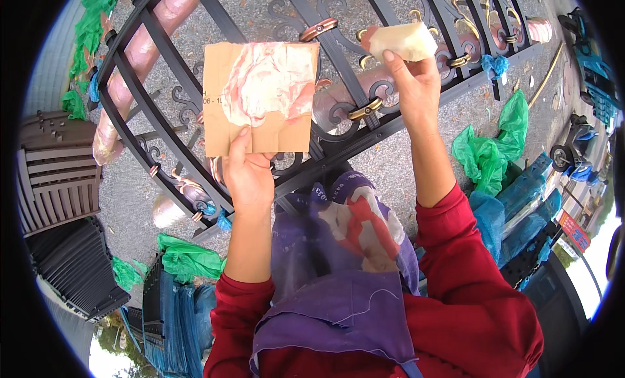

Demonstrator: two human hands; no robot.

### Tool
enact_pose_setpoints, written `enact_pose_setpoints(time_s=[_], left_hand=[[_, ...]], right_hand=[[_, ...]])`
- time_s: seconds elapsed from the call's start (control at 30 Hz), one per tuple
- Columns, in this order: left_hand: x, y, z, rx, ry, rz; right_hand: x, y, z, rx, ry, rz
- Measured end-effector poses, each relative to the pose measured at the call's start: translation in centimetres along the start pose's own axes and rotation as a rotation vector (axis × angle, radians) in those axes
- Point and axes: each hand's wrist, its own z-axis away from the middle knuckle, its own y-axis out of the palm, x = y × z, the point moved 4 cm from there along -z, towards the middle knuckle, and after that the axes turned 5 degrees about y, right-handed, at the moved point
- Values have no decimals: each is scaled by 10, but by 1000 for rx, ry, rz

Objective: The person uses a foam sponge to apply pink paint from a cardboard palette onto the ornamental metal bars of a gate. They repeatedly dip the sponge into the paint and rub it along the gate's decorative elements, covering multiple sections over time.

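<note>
My left hand (249, 179) grips a square piece of brown cardboard (218, 134) by its lower edge, thumb on top. Pinkish, coppery paint is smeared over much of the cardboard's face. In my right hand (418, 91) is a pale yellow sponge (409, 42), pinched between thumb and fingers, its left end stained reddish brown. Beneath both hands lies a black metal gate panel (351, 143) with scrollwork. Some of its collars, such as this one (319, 29), are copper-coloured, and others look gold. Neither the sponge nor the cardboard visibly touches the other.
Plastic-wrapped rolls (140, 72) support the panel above grey ground. Crumpled green plastic (491, 143) lies to the right, beside blue-wrapped bundles (521, 202). Stacked dark metal panels (71, 261) stand at left. Scooters (576, 147) are parked at far right.
</note>
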Motion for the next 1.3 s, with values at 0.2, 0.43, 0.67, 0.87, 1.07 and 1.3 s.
enact_pose_setpoints(time_s=[0.2,0.43,0.67,0.87,1.07,1.3], left_hand=[[25,25,22,56,-20,-15],[47,23,39,146,-41,-57],[61,35,49,130,-60,-30],[83,21,47,20,-14,55],[72,-30,36,-182,106,101],[72,-49,41,-260,144,161]], right_hand=[[18,2,56,185,-153,337],[43,5,82,261,-388,732],[38,0,75,242,-374,951],[25,-3,70,473,-348,883],[16,-59,-13,235,-206,697],[-9,-36,-43,521,-435,879]])
